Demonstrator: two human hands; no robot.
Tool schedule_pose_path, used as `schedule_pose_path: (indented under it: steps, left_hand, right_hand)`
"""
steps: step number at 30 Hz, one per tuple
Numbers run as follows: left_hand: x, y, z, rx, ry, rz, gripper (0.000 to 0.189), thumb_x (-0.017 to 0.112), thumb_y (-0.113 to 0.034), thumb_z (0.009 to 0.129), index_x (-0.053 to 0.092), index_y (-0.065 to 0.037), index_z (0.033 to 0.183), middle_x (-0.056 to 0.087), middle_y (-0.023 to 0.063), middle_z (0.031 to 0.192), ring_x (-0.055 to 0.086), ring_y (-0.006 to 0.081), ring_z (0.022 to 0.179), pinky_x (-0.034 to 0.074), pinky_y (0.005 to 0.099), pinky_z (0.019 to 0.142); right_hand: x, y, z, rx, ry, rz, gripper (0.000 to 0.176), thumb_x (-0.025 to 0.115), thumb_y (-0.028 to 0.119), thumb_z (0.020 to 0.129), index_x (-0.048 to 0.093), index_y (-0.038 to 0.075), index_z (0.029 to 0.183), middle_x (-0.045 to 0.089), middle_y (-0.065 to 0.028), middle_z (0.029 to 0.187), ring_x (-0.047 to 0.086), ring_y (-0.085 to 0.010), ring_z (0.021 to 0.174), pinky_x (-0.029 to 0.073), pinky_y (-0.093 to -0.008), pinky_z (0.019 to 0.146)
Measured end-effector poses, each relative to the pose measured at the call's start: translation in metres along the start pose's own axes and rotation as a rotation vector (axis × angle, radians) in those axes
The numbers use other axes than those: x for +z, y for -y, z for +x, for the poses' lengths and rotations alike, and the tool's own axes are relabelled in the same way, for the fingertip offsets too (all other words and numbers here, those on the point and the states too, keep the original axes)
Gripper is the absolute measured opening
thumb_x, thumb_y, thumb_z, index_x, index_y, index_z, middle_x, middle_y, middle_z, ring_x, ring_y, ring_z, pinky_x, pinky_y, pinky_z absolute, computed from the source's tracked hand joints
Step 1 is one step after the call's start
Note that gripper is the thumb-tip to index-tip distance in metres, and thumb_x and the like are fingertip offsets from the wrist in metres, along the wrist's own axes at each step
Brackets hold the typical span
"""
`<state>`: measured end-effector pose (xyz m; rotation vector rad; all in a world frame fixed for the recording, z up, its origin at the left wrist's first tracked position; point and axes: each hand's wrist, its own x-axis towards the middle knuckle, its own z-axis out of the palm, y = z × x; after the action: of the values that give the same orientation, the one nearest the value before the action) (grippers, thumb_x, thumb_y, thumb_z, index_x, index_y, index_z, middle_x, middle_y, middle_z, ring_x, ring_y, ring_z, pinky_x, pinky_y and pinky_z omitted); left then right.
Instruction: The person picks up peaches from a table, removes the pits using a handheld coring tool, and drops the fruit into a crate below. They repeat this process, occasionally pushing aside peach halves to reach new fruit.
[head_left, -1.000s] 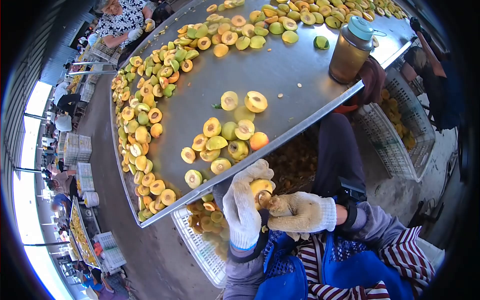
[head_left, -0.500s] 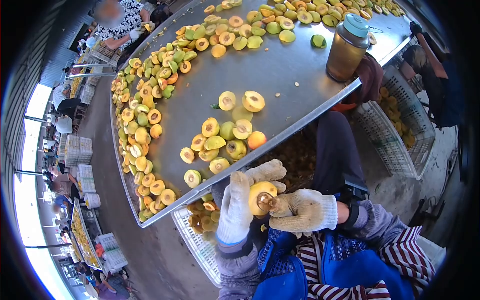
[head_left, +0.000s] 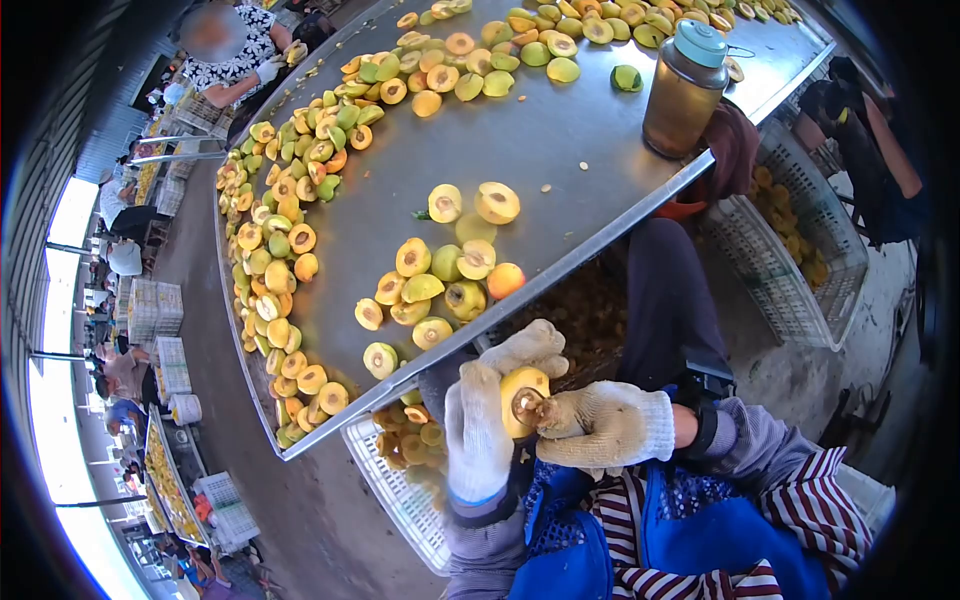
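Observation:
In a white knitted glove, my left hand (head_left: 482, 425) is wrapped round a yellow apricot half (head_left: 521, 384), its cut face turned toward my right hand. My right hand (head_left: 610, 424), in a stained glove, is closed, with thumb and fingers pinched at the middle of that cut face. A small brown ring-like spot shows right at those fingertips; I cannot tell whether it is the stone or a small tool. Just beyond the hands, on the metal table (head_left: 400, 190), lies a loose group of apricot halves (head_left: 431, 287) near the raised front edge.
Heaped apricot halves (head_left: 290, 220) line the table's far and left sides. A bottle with a teal lid (head_left: 684, 95) stands near the right edge. White crates (head_left: 390, 500) with fruit sit below the table, and another crate (head_left: 790, 270) is at right. A person (head_left: 230, 55) works across the table.
The view has shifted slightly. Both hands stay together on the apricot half, which has tilted a little; my right fingertips remain at its centre.

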<state>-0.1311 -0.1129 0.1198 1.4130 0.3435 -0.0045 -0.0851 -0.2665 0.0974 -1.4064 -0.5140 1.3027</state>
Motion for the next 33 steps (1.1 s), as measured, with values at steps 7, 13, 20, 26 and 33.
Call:
schedule_pose_path:
  steps: [7, 13, 20, 26, 33]
  left_hand:
    - [-0.014, -0.002, 0.01, 0.035, 0.164, -0.062, 0.093, 0.029, -0.074, 0.093, 0.051, 0.008, 0.132, 0.06, 0.0232, 0.125, 0.066, 0.0289, 0.096, 0.054, 0.0378, 0.084]
    - [-0.003, 0.03, 0.004, 0.371, 0.031, 0.037, 0.078, 0.036, -0.06, 0.099, 0.051, 0.01, 0.131, 0.057, 0.0244, 0.131, 0.061, 0.0326, 0.112, 0.048, 0.0419, 0.097]
    - [-0.021, 0.002, 0.021, -0.111, 0.343, -0.299, 0.086, 0.044, -0.068, 0.093, 0.05, 0.01, 0.131, 0.056, 0.0206, 0.13, 0.059, 0.0285, 0.116, 0.048, 0.0372, 0.097]
    - [0.013, 0.041, -0.002, 0.591, -0.149, 0.172, 0.048, 0.044, -0.012, 0.092, 0.044, 0.008, 0.136, 0.055, 0.0228, 0.127, 0.057, 0.0283, 0.113, 0.048, 0.0381, 0.097]
    - [-0.006, -0.001, 0.006, -0.003, 0.118, 0.143, 0.055, 0.039, -0.043, 0.105, 0.065, 0.006, 0.103, 0.07, 0.0138, 0.096, 0.066, 0.0177, 0.08, 0.052, 0.0295, 0.073]
  right_hand:
    - [-0.009, 0.001, -0.001, 0.127, 0.148, 0.179, 0.026, 0.058, 0.032, 0.093, 0.064, 0.009, 0.102, 0.06, -0.0019, 0.059, 0.058, -0.0105, 0.045, 0.046, -0.0223, 0.041]
    - [-0.009, -0.002, -0.001, 0.156, 0.137, 0.138, 0.028, 0.059, 0.032, 0.093, 0.063, 0.007, 0.105, 0.059, -0.0015, 0.058, 0.058, -0.0108, 0.045, 0.045, -0.0232, 0.041]
    - [-0.005, 0.0, -0.001, 0.149, 0.086, 0.138, 0.027, 0.06, 0.033, 0.093, 0.063, 0.007, 0.101, 0.059, -0.002, 0.058, 0.057, -0.0115, 0.044, 0.044, -0.0236, 0.039]
    - [-0.014, -0.005, -0.001, 0.199, 0.214, 0.413, 0.025, 0.062, 0.032, 0.092, 0.064, 0.007, 0.092, 0.058, -0.0053, 0.056, 0.054, -0.0107, 0.041, 0.04, -0.0229, 0.035]
    - [-0.009, -0.019, 0.003, 0.27, 0.34, 0.529, 0.026, 0.061, 0.029, 0.095, 0.063, 0.003, 0.09, 0.06, -0.0069, 0.058, 0.054, -0.011, 0.04, 0.04, -0.0231, 0.033]
